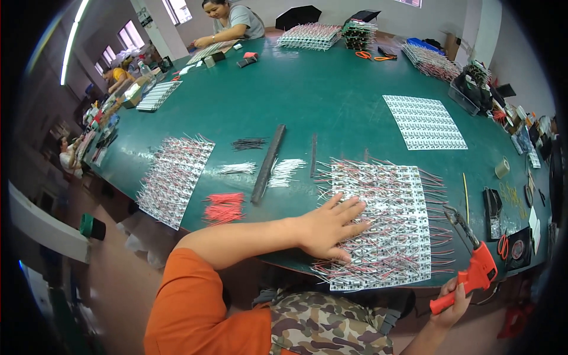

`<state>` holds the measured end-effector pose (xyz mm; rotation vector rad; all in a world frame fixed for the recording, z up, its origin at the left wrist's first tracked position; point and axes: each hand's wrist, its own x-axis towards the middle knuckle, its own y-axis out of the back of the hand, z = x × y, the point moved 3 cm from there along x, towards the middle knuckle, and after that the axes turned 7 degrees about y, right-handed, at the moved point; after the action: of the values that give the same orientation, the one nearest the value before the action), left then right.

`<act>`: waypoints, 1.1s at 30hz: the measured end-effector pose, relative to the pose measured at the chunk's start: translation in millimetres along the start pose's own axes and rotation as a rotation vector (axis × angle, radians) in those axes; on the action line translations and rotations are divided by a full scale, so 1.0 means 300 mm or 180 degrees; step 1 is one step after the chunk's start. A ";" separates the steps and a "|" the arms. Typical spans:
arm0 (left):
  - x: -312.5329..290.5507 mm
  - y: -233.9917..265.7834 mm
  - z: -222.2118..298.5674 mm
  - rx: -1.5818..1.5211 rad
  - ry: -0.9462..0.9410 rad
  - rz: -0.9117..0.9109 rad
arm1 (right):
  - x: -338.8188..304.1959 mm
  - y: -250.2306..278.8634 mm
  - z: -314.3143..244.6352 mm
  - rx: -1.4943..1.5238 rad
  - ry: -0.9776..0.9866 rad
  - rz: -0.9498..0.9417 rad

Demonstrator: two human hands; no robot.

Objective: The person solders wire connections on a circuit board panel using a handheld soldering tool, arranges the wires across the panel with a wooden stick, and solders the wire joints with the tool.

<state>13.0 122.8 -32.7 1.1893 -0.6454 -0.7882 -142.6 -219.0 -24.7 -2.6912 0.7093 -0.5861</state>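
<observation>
My left hand (331, 231) lies flat with fingers spread on a white circuit board panel (419, 231) at the table's near edge. Rows of thin red, black and white wires cover that panel and stick out past its sides. At the lower right, my right hand (454, 309) is wrapped around the handle of a red soldering gun (480, 269). Its metal tip points up and left, close to the wires on the panel's right side. Left of the panel are bundles of red wires (223, 208), white wires (287, 173) and black wires (249, 144).
A dark bar (269, 165) lies between the wire bundles. Another wired panel (176, 180) sits at left, and a bare panel (425, 123) at far right. A solder spool (502, 168), a black box (492, 213) and scissors (503, 247) lie at right. A co-worker (231, 22) works across the green table (331, 89).
</observation>
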 end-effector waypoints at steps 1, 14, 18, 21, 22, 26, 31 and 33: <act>-0.012 0.011 -0.035 -0.0057 0.0024 -0.0128 | -0.007 0.001 0.002 -0.0051 -0.0022 0.0085; -0.143 0.234 -0.532 0.1069 0.1948 0.0271 | -0.035 0.075 -0.003 -0.0209 -0.0109 0.0160; -0.132 0.200 -0.522 0.1479 0.1871 -0.0018 | -0.040 0.088 -0.008 -0.0077 -0.0164 0.0030; -0.135 0.179 -0.484 0.1557 0.1609 0.0218 | -0.046 0.096 -0.011 -0.0184 -0.0192 0.0046; -0.135 0.177 -0.476 0.1525 0.1511 0.0319 | -0.047 0.096 -0.009 -0.0182 -0.0225 0.0044; -0.135 0.174 -0.469 0.1655 0.1450 0.0497 | -0.052 0.103 -0.003 -0.0328 -0.0284 0.0186; -0.140 0.171 -0.478 0.1693 0.1404 0.0556 | -0.060 0.095 -0.011 -0.0421 -0.0311 -0.0105; -0.139 0.166 -0.486 0.1607 0.1585 0.0492 | -0.063 0.100 -0.018 -0.0492 -0.0353 0.0019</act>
<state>114.0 246.2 -23.4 1.6969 -0.5213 -0.1743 -171.9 -235.1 -37.2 -2.8360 0.7609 -0.3912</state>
